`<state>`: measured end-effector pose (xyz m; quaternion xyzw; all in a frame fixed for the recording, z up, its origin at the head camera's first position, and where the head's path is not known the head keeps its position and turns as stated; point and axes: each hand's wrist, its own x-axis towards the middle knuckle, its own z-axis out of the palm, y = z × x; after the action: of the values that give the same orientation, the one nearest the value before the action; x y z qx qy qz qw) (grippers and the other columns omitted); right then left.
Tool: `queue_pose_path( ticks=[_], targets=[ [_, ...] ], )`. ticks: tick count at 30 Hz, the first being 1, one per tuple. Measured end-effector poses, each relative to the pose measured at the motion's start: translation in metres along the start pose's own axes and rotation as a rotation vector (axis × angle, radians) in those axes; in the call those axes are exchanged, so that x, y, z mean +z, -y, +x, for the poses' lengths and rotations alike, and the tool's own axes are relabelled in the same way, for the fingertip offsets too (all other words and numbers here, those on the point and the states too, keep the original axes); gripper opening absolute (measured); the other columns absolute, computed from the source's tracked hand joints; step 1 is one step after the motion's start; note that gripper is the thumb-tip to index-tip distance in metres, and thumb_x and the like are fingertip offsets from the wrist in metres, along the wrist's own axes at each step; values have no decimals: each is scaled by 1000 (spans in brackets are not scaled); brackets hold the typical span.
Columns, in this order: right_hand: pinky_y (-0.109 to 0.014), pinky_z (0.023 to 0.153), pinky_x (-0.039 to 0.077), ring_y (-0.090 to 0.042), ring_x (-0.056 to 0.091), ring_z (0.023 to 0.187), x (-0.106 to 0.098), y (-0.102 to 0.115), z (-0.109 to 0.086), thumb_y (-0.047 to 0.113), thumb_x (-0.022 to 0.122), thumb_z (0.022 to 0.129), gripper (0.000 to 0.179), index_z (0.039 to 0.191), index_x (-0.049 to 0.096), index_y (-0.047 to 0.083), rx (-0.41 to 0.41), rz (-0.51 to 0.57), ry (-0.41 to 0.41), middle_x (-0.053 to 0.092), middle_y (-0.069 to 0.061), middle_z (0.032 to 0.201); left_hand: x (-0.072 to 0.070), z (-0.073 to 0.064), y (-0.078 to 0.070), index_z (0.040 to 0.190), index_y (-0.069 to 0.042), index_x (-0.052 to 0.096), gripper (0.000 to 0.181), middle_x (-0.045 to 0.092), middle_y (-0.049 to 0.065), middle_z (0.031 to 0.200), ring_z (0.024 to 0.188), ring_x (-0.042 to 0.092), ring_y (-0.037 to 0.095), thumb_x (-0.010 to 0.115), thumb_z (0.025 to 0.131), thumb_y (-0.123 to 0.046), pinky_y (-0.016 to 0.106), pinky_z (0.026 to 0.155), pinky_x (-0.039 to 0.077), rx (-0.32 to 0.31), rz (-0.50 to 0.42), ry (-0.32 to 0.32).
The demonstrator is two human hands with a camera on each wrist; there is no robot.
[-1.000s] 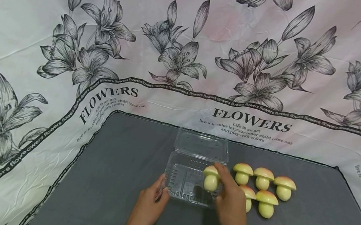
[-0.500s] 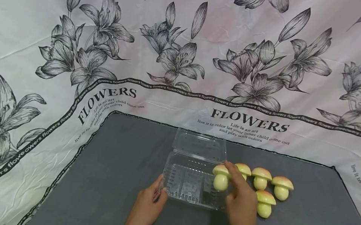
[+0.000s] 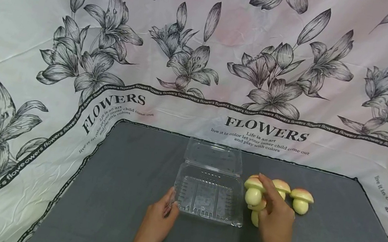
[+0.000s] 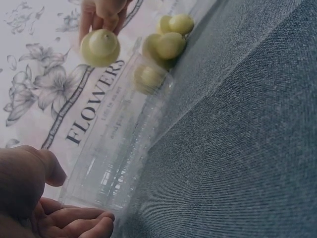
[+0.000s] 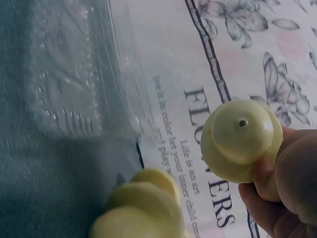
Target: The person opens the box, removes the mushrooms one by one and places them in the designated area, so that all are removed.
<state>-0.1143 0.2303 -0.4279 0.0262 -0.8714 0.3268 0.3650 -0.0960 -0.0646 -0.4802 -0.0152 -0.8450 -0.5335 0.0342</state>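
Observation:
My right hand (image 3: 276, 222) pinches a yellow-green mushroom figure (image 3: 253, 196) with a reddish cap top, holding it by the cap, just right of the container. In the right wrist view its rounded stem end, with a small dark dot, faces the camera. An open clear plastic clamshell container (image 3: 205, 214) lies on the grey surface with nothing in it, its lid (image 3: 214, 156) folded back. The left hand (image 3: 158, 222) holds the container's left front edge, thumb above and fingers below. Like mushrooms stand close by: one (image 3: 301, 201) at the right, another (image 3: 281, 187) partly behind my right hand.
A grey cloth surface (image 3: 128, 169) carries everything. Behind it rises a white sheet (image 3: 165, 113) printed with lilies and the word FLOWERS. Another mushroom (image 3: 256, 216) stands beneath the held one, near the container's right edge.
The right hand has carried its mushroom rightward, from over the container's right part to over the standing mushrooms. The left hand has stayed at the container's edge.

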Motion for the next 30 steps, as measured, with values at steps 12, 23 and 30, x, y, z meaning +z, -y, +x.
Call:
queue_pose_path(
  ticks=[12,23,30],
  targets=[
    [-12,54,36,-12,61,67,-21,-19,5,-34,62,66,89,135,76,21,19,-61,-44,79,-8,119,1,1,-3,155,3,49,56,58,22,147,129,64,28,61,105,-19,38,105,56,0,9,-2],
    [-22,42,16,0,35,52,-43,-34,7,-36,53,67,94,138,74,23,119,-96,-35,78,-18,115,0,-1,-2,154,4,51,55,60,24,145,125,67,30,62,105,-18,41,103,57,44,13,-20],
    [-25,38,13,6,52,53,-56,-46,2,-34,53,75,91,140,72,26,211,-132,-42,75,-18,125,1,-2,-1,153,3,52,54,64,22,142,126,66,28,63,104,-18,43,103,58,41,28,-34]
  ],
)
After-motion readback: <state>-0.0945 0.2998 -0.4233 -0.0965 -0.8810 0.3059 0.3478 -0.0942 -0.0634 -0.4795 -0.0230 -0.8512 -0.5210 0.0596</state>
